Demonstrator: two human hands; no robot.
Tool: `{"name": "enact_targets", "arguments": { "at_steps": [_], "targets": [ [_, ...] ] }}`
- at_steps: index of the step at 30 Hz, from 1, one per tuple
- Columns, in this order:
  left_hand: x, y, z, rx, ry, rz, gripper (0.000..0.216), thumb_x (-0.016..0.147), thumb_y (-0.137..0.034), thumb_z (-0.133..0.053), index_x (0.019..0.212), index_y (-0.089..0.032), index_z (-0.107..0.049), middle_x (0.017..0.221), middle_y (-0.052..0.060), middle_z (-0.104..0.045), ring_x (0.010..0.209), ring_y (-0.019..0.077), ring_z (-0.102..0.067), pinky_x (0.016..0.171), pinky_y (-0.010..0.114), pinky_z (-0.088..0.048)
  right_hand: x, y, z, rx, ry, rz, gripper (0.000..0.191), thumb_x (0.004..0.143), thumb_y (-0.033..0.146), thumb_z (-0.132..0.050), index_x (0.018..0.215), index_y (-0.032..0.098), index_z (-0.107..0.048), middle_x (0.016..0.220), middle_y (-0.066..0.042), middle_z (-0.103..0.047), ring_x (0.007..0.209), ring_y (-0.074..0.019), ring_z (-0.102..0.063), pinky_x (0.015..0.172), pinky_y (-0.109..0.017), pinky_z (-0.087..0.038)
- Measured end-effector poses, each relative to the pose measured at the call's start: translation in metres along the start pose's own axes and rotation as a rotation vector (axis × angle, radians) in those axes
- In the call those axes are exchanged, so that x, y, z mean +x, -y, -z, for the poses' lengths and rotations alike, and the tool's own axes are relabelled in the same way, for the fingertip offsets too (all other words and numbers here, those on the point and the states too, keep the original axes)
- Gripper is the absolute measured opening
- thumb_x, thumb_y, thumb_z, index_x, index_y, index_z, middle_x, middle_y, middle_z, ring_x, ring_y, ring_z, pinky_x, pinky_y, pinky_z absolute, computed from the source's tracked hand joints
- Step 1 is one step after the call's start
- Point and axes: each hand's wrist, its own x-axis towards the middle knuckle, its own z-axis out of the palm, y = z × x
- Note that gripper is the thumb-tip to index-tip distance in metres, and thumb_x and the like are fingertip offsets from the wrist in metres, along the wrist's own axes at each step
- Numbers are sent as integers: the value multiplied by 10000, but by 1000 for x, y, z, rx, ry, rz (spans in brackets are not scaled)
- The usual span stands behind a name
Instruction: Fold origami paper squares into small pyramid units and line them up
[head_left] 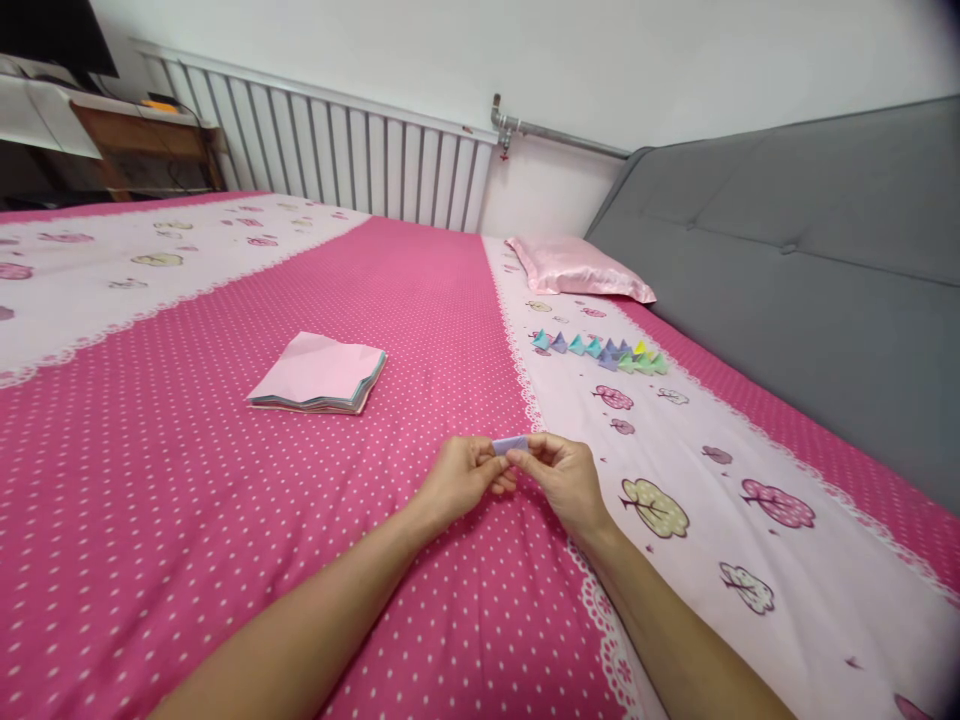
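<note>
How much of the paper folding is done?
Done: a row of folded paper shapes lies near the pillow. In hand: the left hand and right hand pinch a small bluish folded strip. Left: a stack of flat sheets on the bed.

I have one view only, from the camera on my head, facing forward and down across the bed (225, 500). It sits close over my left grip (461, 480) and right grip (566, 482), pinching a paper strip (511, 444) near centre; radiator (322, 150) far left, grey headboard (825, 260) along the right.
</note>
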Motion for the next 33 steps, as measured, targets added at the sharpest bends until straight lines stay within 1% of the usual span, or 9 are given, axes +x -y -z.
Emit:
{"name": "enact_targets", "arguments": {
  "at_steps": [5,8,10,13,16,23,27,30,33],
  "targets": [
    [0,5,2,99,27,-65,232,744,-312,-581,765,-82,-602,633,50,-630,568,129,-597,566,243,-461,1,-1,2,-24,31,20,150,681,293,-682,721,148,-675,649,-22,-674,577,-134,-599,580,-258,-478],
    [2,9,6,266,29,-139,214,782,-289,-512,727,-100,-597,628,37,-620,582,127,-579,571,241,-450,1,-1,4,-92,41,52,137,699,286,-660,735,156,-686,670,-29,-682,608,-146,-612,603,-268,-490],
    [3,10,9,431,-25,-198,172,769,-253,-512,721,-116,-604,644,31,-624,603,131,-574,583,243,-449,1,-1,5,-179,34,93,132,708,277,-647,760,167,-697,716,-37,-694,656,-160,-629,646,-284,-502],
    [3,8,15,571,-148,-271,153,722,-168,-528,840,-137,-619,760,45,-662,690,148,-599,655,263,-469,2,-5,5,-260,43,124,159,717,275,-634,826,181,-701,795,-45,-708,710,-177,-647,694,-305,-513],
    [3,5,17,604,-184,-319,206,721,-142,-510,893,-151,-622,843,60,-679,764,155,-619,725,276,-478,3,-10,6,-294,58,121,215,717,266,-636,909,184,-684,810,-46,-705,708,-175,-649,697,-312,-521],
    [3,5,17,637,-207,-344,188,741,-149,-488,836,-163,-649,803,41,-689,733,144,-627,699,257,-482,2,-14,6,-326,105,111,282,729,294,-624,989,190,-652,810,-57,-700,709,-184,-660,673,-326,-537],
    [3,6,16,610,-191,-336,170,747,-170,-501,822,-160,-653,794,40,-692,721,141,-629,694,250,-479,0,-9,5,-405,102,163,228,764,307,-589,956,208,-661,844,-51,-706,742,-185,-663,717,-335,-529],
    [1,3,14,620,-190,-338,164,747,-169,-510,814,-162,-658,788,35,-693,714,136,-627,688,242,-473,-1,-4,4,-539,38,254,172,765,304,-586,888,225,-677,855,-36,-705,750,-184,-651,729,-333,-514],
    [0,0,12,662,-197,-349,152,744,-175,-526,808,-160,-664,771,33,-693,693,132,-620,675,240,-463,-3,-1,3,-601,-22,303,129,752,275,-591,822,214,-681,804,-31,-701,700,-175,-639,684,-309,-508]
  ]
}}
